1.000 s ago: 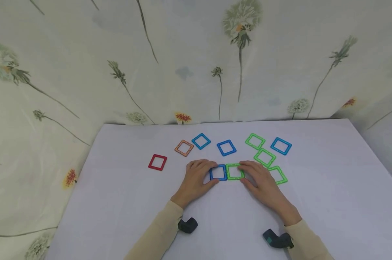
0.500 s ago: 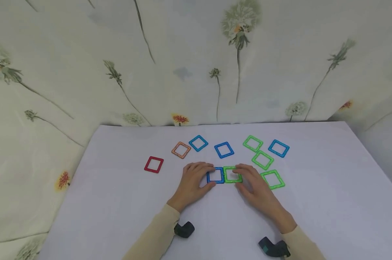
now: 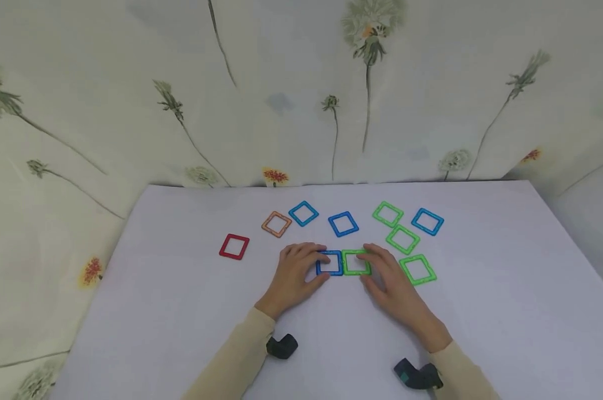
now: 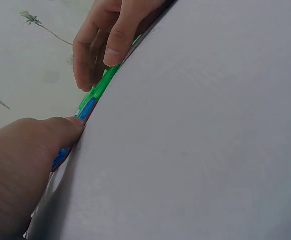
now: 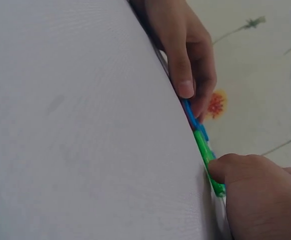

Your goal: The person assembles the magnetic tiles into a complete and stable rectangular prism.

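A blue square magnetic tile (image 3: 335, 273) and a green square magnetic tile (image 3: 355, 273) lie flat on the table, edge to edge, in the head view. My left hand (image 3: 296, 272) holds the blue one by its left side, thumb at the near edge and fingers at the far edge. At the green tile's right side, my right hand (image 3: 393, 286) has its thumb by the near corner and its fingers over the far edge. Seen from the right wrist, the right thumb (image 5: 225, 167) presses against the green tile's edge (image 5: 202, 147).
Behind the hands lie a red tile (image 3: 225, 246), an orange tile (image 3: 268, 222), several blue tiles (image 3: 294, 207) and several green tiles (image 3: 410, 280). A floral curtain (image 3: 261, 133) hangs along the table's (image 3: 171, 278) far edge. Dark devices (image 3: 282, 347) are at both wrists.
The joined blue and green tiles stay together between the hands. My right hand's index finger has shifted inward over the green tile's opening; a left finger now reaches into the blue one's.
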Available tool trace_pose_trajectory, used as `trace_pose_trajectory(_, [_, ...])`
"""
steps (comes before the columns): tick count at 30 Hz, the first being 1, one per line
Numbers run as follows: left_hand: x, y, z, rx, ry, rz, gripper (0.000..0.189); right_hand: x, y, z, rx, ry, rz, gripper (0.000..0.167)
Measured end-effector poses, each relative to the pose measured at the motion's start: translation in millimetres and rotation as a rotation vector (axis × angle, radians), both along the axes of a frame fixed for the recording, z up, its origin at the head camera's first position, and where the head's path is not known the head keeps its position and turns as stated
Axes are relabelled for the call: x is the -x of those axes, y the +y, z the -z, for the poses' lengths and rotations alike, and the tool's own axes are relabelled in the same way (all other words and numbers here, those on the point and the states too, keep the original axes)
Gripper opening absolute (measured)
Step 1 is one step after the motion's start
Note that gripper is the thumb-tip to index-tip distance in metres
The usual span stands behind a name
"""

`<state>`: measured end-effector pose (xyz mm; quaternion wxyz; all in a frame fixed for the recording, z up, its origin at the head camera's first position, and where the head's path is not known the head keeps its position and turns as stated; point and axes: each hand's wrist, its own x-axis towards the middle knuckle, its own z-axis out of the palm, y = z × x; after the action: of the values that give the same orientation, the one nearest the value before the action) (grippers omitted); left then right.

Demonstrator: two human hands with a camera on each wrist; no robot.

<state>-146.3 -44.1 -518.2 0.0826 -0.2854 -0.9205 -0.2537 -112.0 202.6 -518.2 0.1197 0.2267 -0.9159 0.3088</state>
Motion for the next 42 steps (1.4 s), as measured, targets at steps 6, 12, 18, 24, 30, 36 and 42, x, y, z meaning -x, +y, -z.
trace_pose_trajectory(6, [1.6, -4.6, -7.2, -0.003, -0.012, 0.009, 0.029, 1.2, -6.9, -2.2, -0.012, -0.019, 0.041, 0.049])
trace_pose_trajectory(12, [2.6, -9.0, -9.9, -0.002, -0.02, -0.017, 0.031, 8.7, -11.5, -3.7, -0.024, -0.025, 0.03, 0.05])
trace_pose_trajectory(18, [2.0, -5.9, -10.7, -0.05, -0.02, -0.015, 0.036, 11.0, -7.7, -7.4, -0.038, -0.044, 0.025, 0.05])
trace_pose_trajectory(24, [2.7, -4.8, -9.7, -0.052, -0.054, -0.01, 0.04, 9.0, -4.6, -5.1, -0.029, -0.045, 0.033, 0.049])
trace_pose_trajectory(30, [6.3, -13.4, -9.1, -0.223, -0.097, -0.008, 0.039, 5.0, -4.5, -4.1, -0.034, -0.05, 0.039, 0.049])
trace_pose_trajectory(36, [17.5, -26.4, -11.6, -0.289, -0.041, -0.063, 0.034, 4.8, -0.6, -4.3, -0.028, -0.03, 0.033, 0.048])
trace_pose_trajectory(42, [32.5, -55.7, -6.9, -0.283, 0.048, -0.182, 0.032, 9.2, 0.3, -2.7, -0.006, -0.049, 0.029, 0.048])
